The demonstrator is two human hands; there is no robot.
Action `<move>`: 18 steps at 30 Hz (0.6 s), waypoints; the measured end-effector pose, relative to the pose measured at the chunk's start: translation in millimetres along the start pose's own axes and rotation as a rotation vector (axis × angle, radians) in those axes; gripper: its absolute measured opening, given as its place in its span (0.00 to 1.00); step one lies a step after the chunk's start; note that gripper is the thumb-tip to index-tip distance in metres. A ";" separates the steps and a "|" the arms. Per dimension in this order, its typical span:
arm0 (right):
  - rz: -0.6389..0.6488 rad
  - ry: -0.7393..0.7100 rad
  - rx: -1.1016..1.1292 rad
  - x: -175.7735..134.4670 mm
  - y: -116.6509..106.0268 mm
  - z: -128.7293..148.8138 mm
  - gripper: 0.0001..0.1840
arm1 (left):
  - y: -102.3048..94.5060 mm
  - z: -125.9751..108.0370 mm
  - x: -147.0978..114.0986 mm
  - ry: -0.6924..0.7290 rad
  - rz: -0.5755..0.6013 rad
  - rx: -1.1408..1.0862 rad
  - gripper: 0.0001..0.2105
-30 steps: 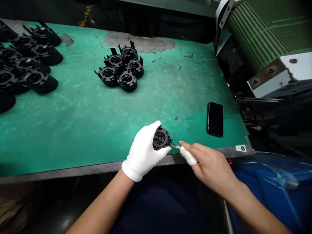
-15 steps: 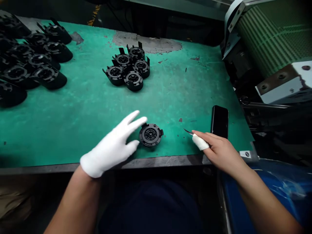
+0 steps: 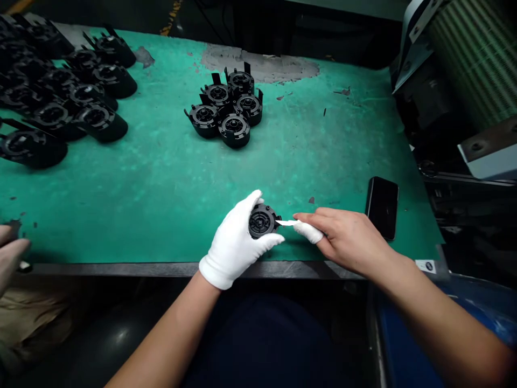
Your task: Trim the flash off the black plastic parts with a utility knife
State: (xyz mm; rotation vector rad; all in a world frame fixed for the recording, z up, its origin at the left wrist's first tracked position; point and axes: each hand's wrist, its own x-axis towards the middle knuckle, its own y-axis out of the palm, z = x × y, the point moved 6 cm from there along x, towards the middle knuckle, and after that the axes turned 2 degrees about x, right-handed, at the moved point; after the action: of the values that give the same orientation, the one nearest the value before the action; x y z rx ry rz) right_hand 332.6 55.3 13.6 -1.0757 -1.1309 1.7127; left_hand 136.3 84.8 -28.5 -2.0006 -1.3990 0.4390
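My left hand (image 3: 236,240), in a white glove, is closed around a round black plastic part (image 3: 262,221) near the table's front edge. Its thumb lies along the near side and its fingers along the far side. My right hand (image 3: 339,234) pinches a small knife, its thumb wrapped in white; the handle is hidden in the palm. The bright knife blade (image 3: 286,222) points left and meets the right rim of the black part, where a small tab sticks out.
Several black plastic parts (image 3: 235,129) stand grouped mid-table, and more black housings (image 3: 103,123) crowd the left. A phone (image 3: 382,207) lies right of my right hand. A green conveyor belt (image 3: 479,59) stands at upper right. Another person's hand (image 3: 12,253) shows at the left edge.
My left hand has moved right and closed around the black part. My right hand has brought the blade left to its rim. Another person's hand has appeared at left; the view has shifted.
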 end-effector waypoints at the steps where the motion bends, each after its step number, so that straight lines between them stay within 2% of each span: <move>1: -0.006 0.047 -0.063 3.0 -2.1 -10.5 0.22 | -1.3 0.7 0.4 0.006 0.002 0.004 0.46; 5: -0.115 0.373 -0.217 4.5 -20.6 -65.1 0.21 | -5.0 1.3 0.8 -0.002 0.017 0.023 0.44; 7: -0.146 0.290 -0.132 3.3 -25.5 -65.4 0.21 | -4.6 0.7 0.9 0.001 0.027 0.024 0.44; 9: -0.095 0.074 -0.012 1.4 -22.8 -43.4 0.21 | -3.8 0.6 0.9 0.008 0.032 0.022 0.45; 11: -0.013 -0.064 0.047 -2.2 -16.2 -16.9 0.21 | -3.4 1.6 0.8 0.008 0.026 0.024 0.45; 14: 0.029 -0.067 -0.014 -3.3 -8.9 6.7 0.21 | -2.8 2.9 0.7 0.013 0.021 0.026 0.45; 18: 0.048 -0.061 -0.093 1.7 -6.0 15.0 0.22 | -2.4 3.2 0.8 0.026 0.020 0.023 0.45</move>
State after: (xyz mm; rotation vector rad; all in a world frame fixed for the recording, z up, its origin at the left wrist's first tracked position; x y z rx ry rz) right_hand 319.0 54.6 22.5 -1.1219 -1.2426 1.7554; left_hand 133.0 87.1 -29.2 -1.9964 -1.3538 0.4348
